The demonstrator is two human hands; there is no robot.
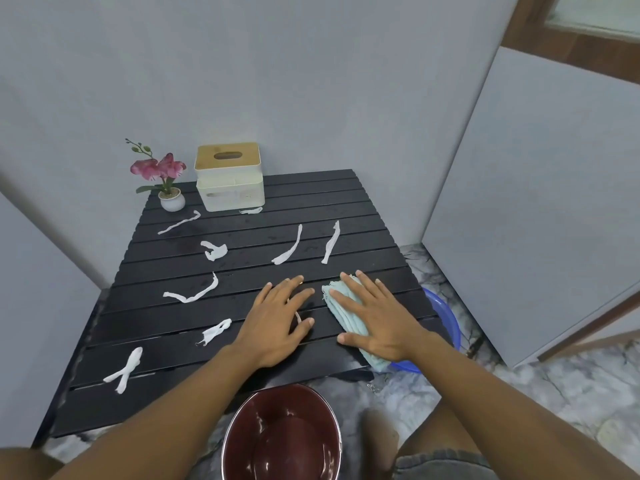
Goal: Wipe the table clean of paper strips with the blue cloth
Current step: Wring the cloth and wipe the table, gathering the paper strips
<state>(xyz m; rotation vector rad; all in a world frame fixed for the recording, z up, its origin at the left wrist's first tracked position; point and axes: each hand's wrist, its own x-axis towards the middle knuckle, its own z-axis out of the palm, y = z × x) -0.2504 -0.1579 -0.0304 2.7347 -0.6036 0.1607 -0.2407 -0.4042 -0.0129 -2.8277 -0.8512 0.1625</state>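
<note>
Right hand (372, 315) flat, fingers spread, pressing folded blue cloth (341, 306) on black slatted table (311, 192). Left hand (278, 318) flat just left of it, covering a paper strip (298, 317). More paper strips (190, 294) scattered left of and beyond both hands.

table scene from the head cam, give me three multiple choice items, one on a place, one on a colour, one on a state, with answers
1. Where does the tissue box stand?
A. at the table's far edge, beside the flower pot
B. on the floor
C. under the left hand

2. What colour is the bucket below the table's near edge?
A. white
B. dark red
C. green

3. How is the right hand placed?
A. lifted off the table
B. flat on the blue cloth
C. gripping a paper strip

Answers: 1 A, the box sits by the potted flower at the back. 2 B, its inside shows dark red. 3 B, the palm presses the folded cloth, fingers spread.
</note>
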